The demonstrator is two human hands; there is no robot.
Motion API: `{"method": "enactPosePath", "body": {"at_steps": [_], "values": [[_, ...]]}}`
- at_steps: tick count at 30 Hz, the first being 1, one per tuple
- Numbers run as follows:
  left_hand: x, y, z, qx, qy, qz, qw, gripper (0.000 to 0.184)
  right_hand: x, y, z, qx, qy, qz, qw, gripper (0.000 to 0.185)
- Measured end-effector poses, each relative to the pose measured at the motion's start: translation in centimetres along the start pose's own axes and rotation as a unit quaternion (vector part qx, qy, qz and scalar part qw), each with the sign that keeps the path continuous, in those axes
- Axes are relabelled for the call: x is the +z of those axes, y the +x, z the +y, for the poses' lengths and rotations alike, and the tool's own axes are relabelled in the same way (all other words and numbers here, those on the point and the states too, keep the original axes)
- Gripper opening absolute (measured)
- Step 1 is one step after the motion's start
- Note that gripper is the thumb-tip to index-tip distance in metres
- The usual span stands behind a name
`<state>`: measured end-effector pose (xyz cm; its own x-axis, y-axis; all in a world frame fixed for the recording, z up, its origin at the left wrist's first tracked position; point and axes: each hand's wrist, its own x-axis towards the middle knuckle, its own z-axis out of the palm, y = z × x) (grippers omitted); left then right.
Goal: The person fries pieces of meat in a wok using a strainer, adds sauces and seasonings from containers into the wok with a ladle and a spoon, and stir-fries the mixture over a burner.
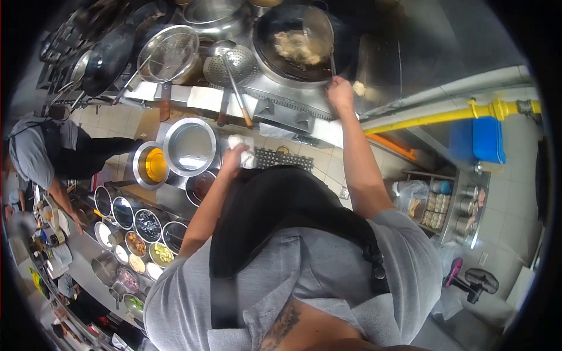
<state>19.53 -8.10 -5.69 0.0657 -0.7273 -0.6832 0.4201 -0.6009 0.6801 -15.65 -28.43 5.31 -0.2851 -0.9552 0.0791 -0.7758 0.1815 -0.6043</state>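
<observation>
My right hand [339, 96] is closed around the thin handle of a round strainer [318, 29], whose bowl sits inside a dark wok [266, 61] on the stove. Pale, battered-looking pieces of food [297, 48] lie in the liquid in the wok. My left hand [234, 159] is down by my waist, its fingers gripping a crumpled white cloth [246, 155]. Close to that hand stands a large steel pot [170, 153] of cloudy liquid. Beside it is a smaller pot of orange-yellow liquid [155, 165].
A mesh strainer [170, 54], a perforated skimmer [218, 68] and a ladle [234, 82] rest along the stove. Several ingredient bowls, one with green pieces [161, 253], stand at the left. A co-worker [41, 146] is beyond them. A yellow pipe [433, 120] runs along the right.
</observation>
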Motion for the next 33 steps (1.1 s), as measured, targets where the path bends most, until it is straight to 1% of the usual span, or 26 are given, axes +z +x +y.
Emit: {"method": "enactPosePath", "body": {"at_steps": [2, 3, 4, 5, 7, 8, 9, 10, 11, 12, 13, 14, 15, 16, 17, 18, 19, 20, 22, 23, 24, 26, 28, 30, 32, 33], "values": [[0.3, 1.6, 0.2, 0.001, -0.078, -0.033, 0.996, 0.030, 1.1, 0.5, 0.6, -0.068, -0.019, 0.023, 0.997, 0.027], [0.7, 2.9, 0.2, -0.003, -0.081, -0.036, 0.996, 0.028, 1.7, 0.4, 0.1, -0.074, -0.016, 0.019, 0.997, 0.027], [1.3, 3.9, 0.7, -0.007, -0.085, -0.040, 0.996, 0.027, 2.1, 0.4, -0.6, 0.026, 0.110, -0.066, 0.991, 0.026], [2.2, 4.8, 0.9, -0.023, -0.107, -0.059, 0.992, 0.026, 2.5, 0.4, -1.2, 0.126, 0.230, -0.150, 0.953, 0.026], [2.3, 8.6, 0.2, -0.051, -0.137, -0.108, 0.983, 0.031, 2.9, 0.1, -2.9, 0.138, 0.241, -0.158, 0.948, 0.026], [2.2, 9.8, -0.6, -0.048, -0.137, -0.109, 0.983, 0.031, 2.7, 0.0, -3.5, 0.156, 0.252, -0.162, 0.941, 0.026], [2.7, 10.2, -0.5, -0.049, -0.179, -0.139, 0.973, 0.033, 1.8, -0.2, -3.9, 0.148, 0.196, -0.140, 0.959, 0.026], [3.3, 10.7, -0.3, -0.050, -0.220, -0.170, 0.959, 0.036, 2.0, 0.5, -3.2, 0.144, 0.197, -0.136, 0.960, 0.026], [3.6, 10.9, -0.4, -0.019, -0.193, -0.164, 0.967, 0.041, 2.2, 1.2, -2.2, 0.098, 0.127, -0.098, 0.982, 0.026], [4.2, 9.7, 0.4, -0.017, -0.192, -0.167, 0.967, 0.041, 2.6, 1.8, -0.9, 0.054, 0.055, -0.059, 0.995, 0.027], [4.9, 7.9, 1.6, 0.007, -0.201, -0.141, 0.969, 0.042, 2.8, 1.9, 0.0, -0.009, 0.016, 0.020, 1.000, 0.028], [5.4, 6.5, 2.7, 0.031, -0.209, -0.115, 0.971, 0.043, 2.6, 2.2, 0.3, -0.008, 0.016, 0.021, 1.000, 0.028], [5.0, 6.0, 3.6, 0.050, -0.165, -0.071, 0.982, 0.044, 2.7, 2.5, 0.5, -0.044, 0.014, 0.041, 0.998, 0.027], [4.6, 5.2, 4.7, 0.109, -0.132, -0.042, 0.984, 0.044, 2.8, 2.4, 0.6, -0.079, 0.013, 0.059, 0.995, 0.027], [3.6, 4.3, 6.0, 0.115, -0.128, -0.043, 0.984, 0.043, 3.0, 2.6, 0.5, -0.078, 0.013, 0.054, 0.995, 0.027], [2.3, 3.4, 7.3, 0.121, -0.124, -0.043, 0.984, 0.043, 2.9, 2.9, -0.2, 0.035, 0.157, -0.037, 0.986, 0.026], [0.4, 3.4, 8.2, 0.141, -0.082, -0.026, 0.986, 0.041, 3.0, 2.9, -0.7, 0.148, 0.295, -0.126, 0.935, 0.026], [-1.2, 3.6, 9.0, 0.161, -0.039, -0.009, 0.986, 0.040, 3.2, 2.8, -0.5, 0.148, 0.296, -0.130, 0.935, 0.026], [-2.9, 3.3, 10.6, 0.109, -0.082, 0.032, 0.990, 0.034, 3.4, 3.2, 0.9, 0.162, 0.266, -0.134, 0.941, 0.025], [-4.9, 4.5, 10.4, 0.112, -0.053, 0.039, 0.991, 0.033, 3.6, 3.2, 1.6, 0.129, 0.192, -0.101, 0.968, 0.025], [-6.7, 6.0, 9.7, 0.115, -0.024, 0.047, 0.992, 0.032, 4.0, 3.7, 3.8, 0.127, 0.193, -0.103, 0.968, 0.025], [-6.6, 4.8, 10.0, 0.104, -0.039, 0.073, 0.991, 0.032, 4.9, 4.6, 8.4, -0.056, 0.068, 0.038, 0.995, 0.027], [-7.2, 4.7, 9.2, 0.089, -0.052, 0.095, 0.990, 0.031, 2.2, 4.0, 7.8, -0.044, 0.036, 0.055, 0.997, 0.027], [-8.5, 6.7, 7.6, 0.097, -0.115, 0.103, 0.983, 0.033, -0.7, 3.8, 7.1, -0.025, 0.000, 0.085, 0.996, 0.028], [-8.5, 6.5, 7.2, 0.093, -0.108, 0.116, 0.983, 0.036, -2.3, 3.5, 6.3, 0.099, 0.060, 0.024, 0.993, 0.029], [-9.1, 6.9, 6.8, 0.098, -0.071, 0.133, 0.984, 0.036, 1.0, 6.0, 11.7, 0.028, 0.055, 0.064, 0.996, 0.029]]}}
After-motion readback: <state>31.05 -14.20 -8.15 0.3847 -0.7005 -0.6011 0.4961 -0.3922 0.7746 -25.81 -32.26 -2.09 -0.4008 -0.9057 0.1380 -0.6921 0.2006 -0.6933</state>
